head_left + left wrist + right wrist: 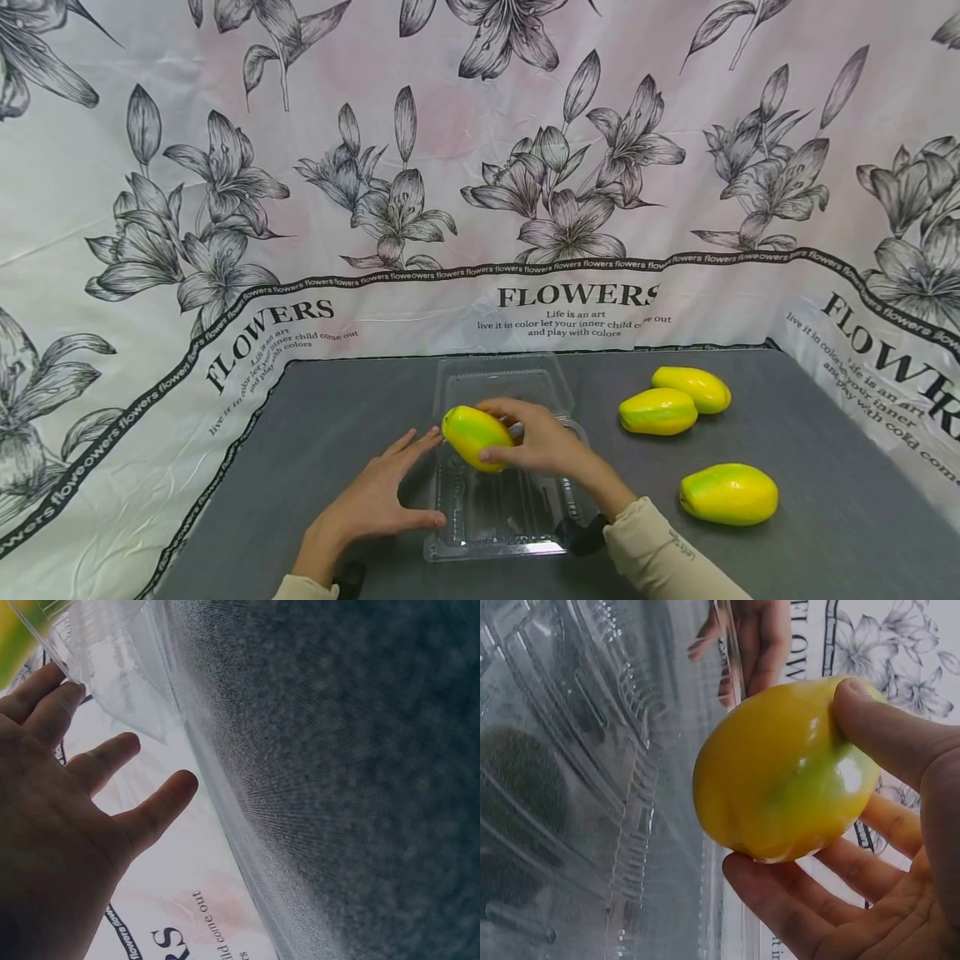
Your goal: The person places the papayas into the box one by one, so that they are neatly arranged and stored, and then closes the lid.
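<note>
A yellow-green papaya [476, 437] is held by my right hand [543, 442] above a clear plastic clamshell box [495, 546]. In the right wrist view, the thumb lies over one side of the papaya [787, 772] and the fingers curl under the other. My left hand [375, 492] is spread at the box's left side, thumb apart from the other fingers. Its fingertips [71, 691] are at the box's edge in the left wrist view; whether they touch it I cannot tell. The box stands with its lid [502, 387] folded back, away from me.
Two more papayas lie close together at the back right, one [657, 412] in front of the other [693, 389]. A third papaya [729, 494] lies nearer on the right. The grey table [337, 417] ends at a flower-printed cloth [405, 317] behind and at the sides.
</note>
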Available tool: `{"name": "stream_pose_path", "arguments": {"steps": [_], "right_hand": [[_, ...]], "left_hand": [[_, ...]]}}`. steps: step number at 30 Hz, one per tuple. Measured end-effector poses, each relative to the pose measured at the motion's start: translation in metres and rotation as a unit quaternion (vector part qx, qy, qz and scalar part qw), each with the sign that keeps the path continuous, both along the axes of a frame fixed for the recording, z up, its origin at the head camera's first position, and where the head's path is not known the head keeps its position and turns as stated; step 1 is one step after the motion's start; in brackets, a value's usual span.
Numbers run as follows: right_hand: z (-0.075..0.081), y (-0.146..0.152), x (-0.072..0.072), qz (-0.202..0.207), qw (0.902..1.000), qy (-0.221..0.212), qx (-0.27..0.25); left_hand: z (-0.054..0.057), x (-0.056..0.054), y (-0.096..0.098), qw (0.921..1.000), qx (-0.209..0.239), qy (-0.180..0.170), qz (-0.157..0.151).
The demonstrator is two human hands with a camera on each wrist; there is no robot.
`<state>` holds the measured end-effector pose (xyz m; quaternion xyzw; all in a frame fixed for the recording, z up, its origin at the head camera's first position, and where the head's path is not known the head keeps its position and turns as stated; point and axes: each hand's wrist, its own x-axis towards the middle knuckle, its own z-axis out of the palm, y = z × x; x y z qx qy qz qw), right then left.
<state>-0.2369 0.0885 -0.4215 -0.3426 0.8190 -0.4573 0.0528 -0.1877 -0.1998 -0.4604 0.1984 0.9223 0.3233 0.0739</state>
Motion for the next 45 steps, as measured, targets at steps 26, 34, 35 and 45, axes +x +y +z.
{"name": "stream_pose_path", "arguments": {"steps": [26, 34, 35, 45], "right_hand": [[-0.003, -0.019, 0.009, -0.022, 0.9933, 0.035, 0.108], [-0.002, -0.02, 0.009, -0.024, 0.9916, 0.031, 0.123], [-0.002, -0.02, 0.008, -0.023, 0.9917, 0.031, 0.122], [0.001, -0.017, 0.008, -0.013, 0.9917, 0.022, 0.126]], "left_hand": [[0.0, 0.002, 0.0, 0.9997, 0.001, -0.008, 0.023], [0.001, 0.002, 0.0, 0.9998, 0.009, -0.007, 0.015], [0.001, 0.002, 0.0, 0.9998, 0.009, -0.007, 0.015], [-0.001, 0.001, 0.0, 0.9997, 0.016, -0.007, 0.016]]}}
